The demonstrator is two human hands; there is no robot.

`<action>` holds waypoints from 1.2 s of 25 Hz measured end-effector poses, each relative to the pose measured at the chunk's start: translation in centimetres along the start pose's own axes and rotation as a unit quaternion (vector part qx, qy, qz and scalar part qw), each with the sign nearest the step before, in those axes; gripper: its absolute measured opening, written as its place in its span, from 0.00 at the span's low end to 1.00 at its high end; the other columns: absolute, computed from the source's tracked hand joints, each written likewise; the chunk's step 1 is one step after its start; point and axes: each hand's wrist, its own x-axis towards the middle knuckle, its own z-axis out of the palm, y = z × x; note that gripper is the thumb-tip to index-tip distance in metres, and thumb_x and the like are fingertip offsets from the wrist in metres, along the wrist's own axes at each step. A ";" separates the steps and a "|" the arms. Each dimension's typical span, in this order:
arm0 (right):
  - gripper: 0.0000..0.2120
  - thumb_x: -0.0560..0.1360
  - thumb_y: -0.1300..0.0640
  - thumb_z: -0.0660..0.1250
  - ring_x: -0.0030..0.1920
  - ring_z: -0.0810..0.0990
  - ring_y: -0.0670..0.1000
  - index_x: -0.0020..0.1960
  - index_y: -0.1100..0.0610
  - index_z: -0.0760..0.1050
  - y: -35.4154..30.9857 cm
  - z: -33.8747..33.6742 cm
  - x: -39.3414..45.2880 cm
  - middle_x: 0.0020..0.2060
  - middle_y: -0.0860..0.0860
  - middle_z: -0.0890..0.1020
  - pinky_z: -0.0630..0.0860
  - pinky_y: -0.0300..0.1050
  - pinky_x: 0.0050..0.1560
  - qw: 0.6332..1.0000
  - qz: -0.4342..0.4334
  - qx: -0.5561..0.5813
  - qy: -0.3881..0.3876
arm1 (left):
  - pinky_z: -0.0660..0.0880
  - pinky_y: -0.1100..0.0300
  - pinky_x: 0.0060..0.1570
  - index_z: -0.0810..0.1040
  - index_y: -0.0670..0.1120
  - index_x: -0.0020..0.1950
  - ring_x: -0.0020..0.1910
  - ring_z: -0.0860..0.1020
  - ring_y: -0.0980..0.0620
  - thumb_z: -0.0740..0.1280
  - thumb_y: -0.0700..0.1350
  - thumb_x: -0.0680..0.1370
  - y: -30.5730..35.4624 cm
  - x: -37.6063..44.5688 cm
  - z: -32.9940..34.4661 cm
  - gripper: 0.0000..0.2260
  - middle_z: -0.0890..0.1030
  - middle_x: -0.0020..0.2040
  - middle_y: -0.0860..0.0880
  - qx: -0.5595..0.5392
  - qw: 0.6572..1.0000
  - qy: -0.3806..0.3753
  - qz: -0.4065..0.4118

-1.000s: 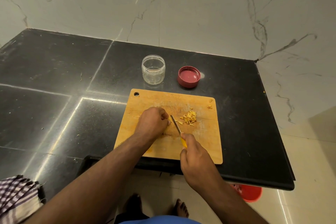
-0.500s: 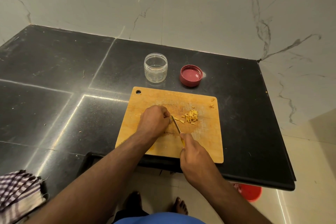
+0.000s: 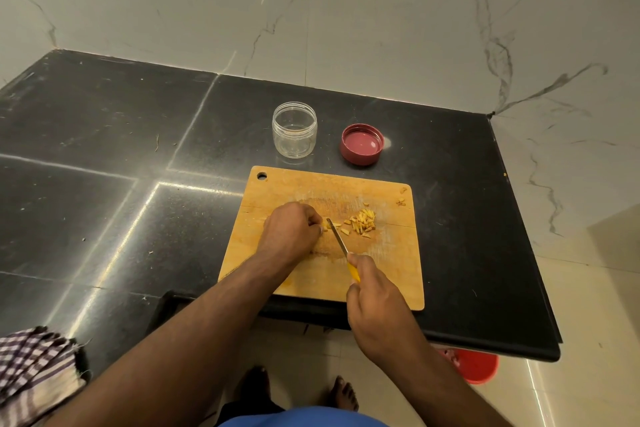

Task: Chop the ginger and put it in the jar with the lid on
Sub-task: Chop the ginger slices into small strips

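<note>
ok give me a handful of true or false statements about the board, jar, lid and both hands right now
1. The jar has chopped ginger in it. False: it stands empty on the counter beyond the cutting board.
2. The red lid lies on the counter to the right of the jar, apart from it. True.
3. The right hand grips a yellow-handled knife. True.
4. The left hand rests flat on the counter. False: it is curled on the board, holding ginger at the blade.
5. A pile of cut ginger pieces lies on the board to the right of the blade. True.
</note>
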 end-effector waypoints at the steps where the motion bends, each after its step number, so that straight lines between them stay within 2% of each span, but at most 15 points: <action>1: 0.18 0.82 0.58 0.55 0.51 0.77 0.46 0.72 0.49 0.63 -0.1 0.2 0.2 0.58 0.47 0.77 0.74 0.40 0.48 1.000 -0.002 0.000 -0.003 | 0.80 0.52 0.54 0.86 0.49 0.54 0.49 0.80 0.54 0.72 0.45 0.77 0.0 0.0 0.0 0.07 0.85 0.51 0.53 -0.001 1.000 -0.001 -0.002; 3: 0.19 0.82 0.59 0.55 0.52 0.78 0.48 0.72 0.50 0.63 -0.1 0.5 0.7 0.59 0.49 0.77 0.77 0.45 0.51 1.000 -0.014 -0.015 -0.001 | 0.80 0.52 0.53 0.86 0.49 0.53 0.48 0.80 0.54 0.72 0.45 0.76 0.0 0.0 0.1 0.07 0.85 0.50 0.53 -0.005 1.000 -0.003 -0.003; 7: 0.18 0.82 0.59 0.55 0.49 0.77 0.49 0.70 0.51 0.63 -0.1 0.8 1.2 0.55 0.50 0.77 0.77 0.45 0.48 0.999 -0.035 -0.041 0.002 | 0.80 0.54 0.52 0.86 0.49 0.52 0.47 0.80 0.54 0.71 0.44 0.76 0.0 0.1 0.0 0.07 0.85 0.50 0.53 -0.004 1.000 -0.004 0.001; 13: 0.16 0.81 0.59 0.53 0.47 0.77 0.50 0.68 0.51 0.62 -0.4 0.7 2.0 0.52 0.52 0.77 0.77 0.49 0.47 0.998 -0.015 -0.060 -0.029 | 0.80 0.53 0.51 0.87 0.49 0.49 0.47 0.80 0.54 0.71 0.43 0.75 0.0 0.1 0.0 0.06 0.85 0.47 0.53 -0.004 1.000 -0.008 0.007; 18: 0.17 0.82 0.58 0.54 0.45 0.77 0.45 0.70 0.49 0.63 0.3 0.7 -0.8 0.51 0.47 0.77 0.75 0.41 0.44 0.999 -0.008 -0.029 -0.022 | 0.80 0.53 0.50 0.86 0.49 0.48 0.45 0.80 0.54 0.71 0.43 0.76 0.0 0.2 0.0 0.05 0.85 0.46 0.54 -0.006 1.000 -0.006 -0.002; 22: 0.20 0.81 0.59 0.53 0.49 0.74 0.46 0.73 0.55 0.64 0.6 -0.1 -1.3 0.54 0.51 0.77 0.67 0.36 0.46 0.998 -0.022 -0.055 0.019 | 0.80 0.54 0.50 0.86 0.49 0.49 0.46 0.79 0.54 0.73 0.45 0.76 0.0 0.0 -0.2 0.04 0.84 0.47 0.53 -0.008 1.000 -0.006 -0.004; 24: 0.19 0.81 0.60 0.55 0.46 0.76 0.45 0.71 0.52 0.65 0.5 -0.2 -1.0 0.52 0.48 0.77 0.67 0.31 0.42 0.999 -0.029 -0.032 0.020 | 0.80 0.52 0.51 0.86 0.50 0.49 0.47 0.79 0.54 0.73 0.46 0.76 0.0 0.0 -0.3 0.04 0.84 0.47 0.53 -0.004 1.000 -0.004 -0.008; 26: 0.18 0.82 0.59 0.56 0.47 0.77 0.45 0.71 0.49 0.64 0.2 -0.1 -0.5 0.52 0.45 0.76 0.72 0.33 0.42 1.000 -0.019 -0.011 0.014 | 0.80 0.51 0.52 0.85 0.50 0.50 0.46 0.79 0.54 0.72 0.46 0.76 0.1 -0.1 -0.3 0.04 0.84 0.47 0.53 0.004 1.000 -0.005 -0.008; 30: 0.18 0.82 0.59 0.55 0.50 0.78 0.48 0.71 0.49 0.63 -0.2 0.6 0.6 0.56 0.47 0.76 0.77 0.45 0.49 1.000 -0.018 -0.024 0.001 | 0.80 0.50 0.51 0.86 0.50 0.50 0.45 0.79 0.54 0.71 0.45 0.76 0.0 -0.1 -0.1 0.05 0.84 0.47 0.53 0.010 1.000 -0.002 -0.001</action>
